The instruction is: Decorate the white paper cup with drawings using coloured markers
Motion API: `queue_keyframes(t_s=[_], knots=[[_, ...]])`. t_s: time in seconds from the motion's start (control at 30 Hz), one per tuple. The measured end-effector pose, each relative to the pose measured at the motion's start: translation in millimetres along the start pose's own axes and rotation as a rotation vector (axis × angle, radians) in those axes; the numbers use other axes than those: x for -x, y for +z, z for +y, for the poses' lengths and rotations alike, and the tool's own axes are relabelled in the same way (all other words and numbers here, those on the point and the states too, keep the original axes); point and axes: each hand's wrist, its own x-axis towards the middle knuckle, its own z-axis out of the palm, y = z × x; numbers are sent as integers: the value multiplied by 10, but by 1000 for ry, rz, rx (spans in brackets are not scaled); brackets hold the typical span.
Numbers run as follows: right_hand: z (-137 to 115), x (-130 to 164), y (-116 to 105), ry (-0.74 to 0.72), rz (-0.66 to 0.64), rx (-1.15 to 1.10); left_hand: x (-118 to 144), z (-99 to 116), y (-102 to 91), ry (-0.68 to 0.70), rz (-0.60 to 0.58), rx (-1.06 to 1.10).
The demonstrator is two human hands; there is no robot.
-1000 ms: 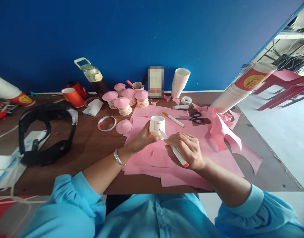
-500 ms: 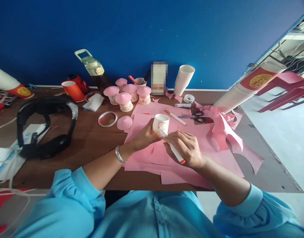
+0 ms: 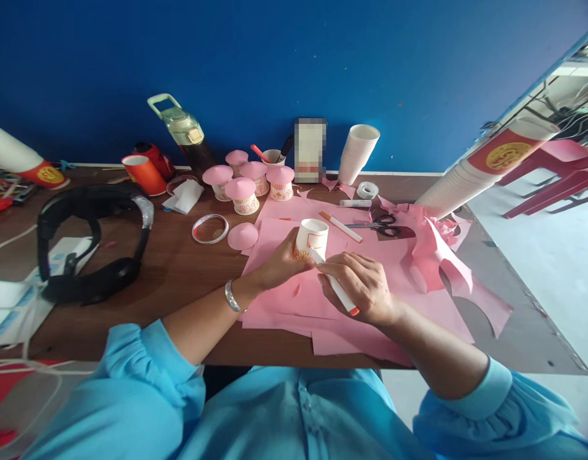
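My left hand (image 3: 283,260) grips a white paper cup (image 3: 313,235) from its left side. Orange-brown scribbled shapes run round the lower part of the cup, and a red angular outline is drawn above them. In my right hand (image 3: 361,286) is a white marker (image 3: 340,294) with a red end, its tip against the cup's front. Under both hands lie pink paper sheets (image 3: 279,300). Behind the cup rest a second marker (image 3: 340,227) with an orange end and black-handled scissors (image 3: 383,225).
Several decorated cups with pink cone roofs (image 3: 241,188) stand at the back, near a loose pink cone (image 3: 243,236) and a tape roll (image 3: 210,229). Stacked paper cups (image 3: 358,155), a bottle (image 3: 188,134), pink scraps (image 3: 438,249) and a black headset (image 3: 92,287) surround the work area.
The red outline on the cup shows more line along its lower edge, and the marker tip sits slightly lower. Both hands keep their hold; the whole view has shifted a little.
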Motion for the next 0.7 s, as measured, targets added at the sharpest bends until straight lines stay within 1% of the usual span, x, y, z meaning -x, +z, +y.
queue_keyframes(t_s=[0.13, 0.33, 0.53, 0.7], knots=[[-15, -3, 6, -4, 16, 6, -4, -32, -16, 9, -9, 14], [-18, -12, -9, -25, 54, -11, -1, -1, -9, 18, -14, 4], [12, -10, -7, -17, 29, 17, 6, 21, -4, 11, 7, -68], [23, -1, 1, -9, 15, 30, 9, 45, 2, 16, -3, -42]])
